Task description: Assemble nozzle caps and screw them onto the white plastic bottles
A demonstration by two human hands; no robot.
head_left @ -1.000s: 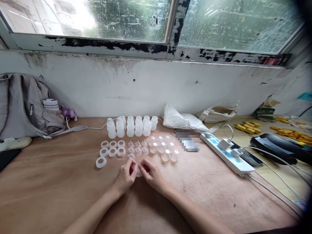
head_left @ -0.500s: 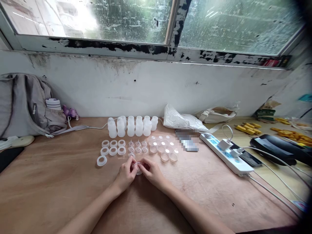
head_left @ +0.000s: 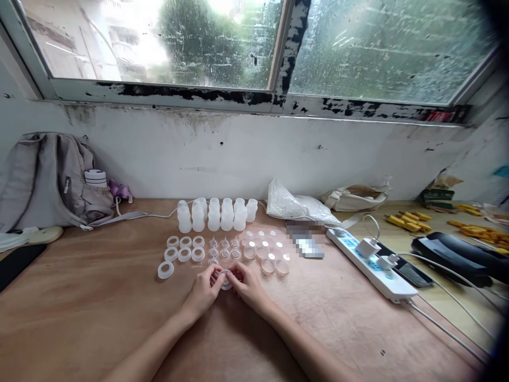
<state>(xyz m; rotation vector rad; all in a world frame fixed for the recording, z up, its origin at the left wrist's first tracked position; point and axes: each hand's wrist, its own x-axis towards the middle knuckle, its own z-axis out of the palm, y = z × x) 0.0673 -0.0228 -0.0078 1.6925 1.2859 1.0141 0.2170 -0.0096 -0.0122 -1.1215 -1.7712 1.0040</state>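
My left hand (head_left: pixel 204 292) and my right hand (head_left: pixel 249 288) meet at the middle of the table, fingers closed around a translucent bottle collar ring (head_left: pixel 226 287). Fingertips cover much of this ring, and what lies inside it I cannot make out. Just beyond the hands, several clear bottle nipples (head_left: pixel 225 253) sit in short rows, the nearest partly behind my left fingers. To the left, more white collar rings (head_left: pixel 184 255) lie in rows, with one set nearer me. Clear round caps (head_left: pixel 268 266) stand to the right. Behind everything are frosted small bottles (head_left: pixel 213 218), upright in rows.
A white power strip (head_left: pixel 377 273) with plugs and cables lies on the right. Farther off are a white plastic bag (head_left: pixel 284 201), yellow parts (head_left: pixel 407 221) and a black device (head_left: pixel 449 257). A grey backpack (head_left: pixel 47 178) leans at the left wall under the window.
The view has tilted up slightly, so the table things appear lower. My fingers have shifted a little on the ring, which stays at the same spot between both hands.
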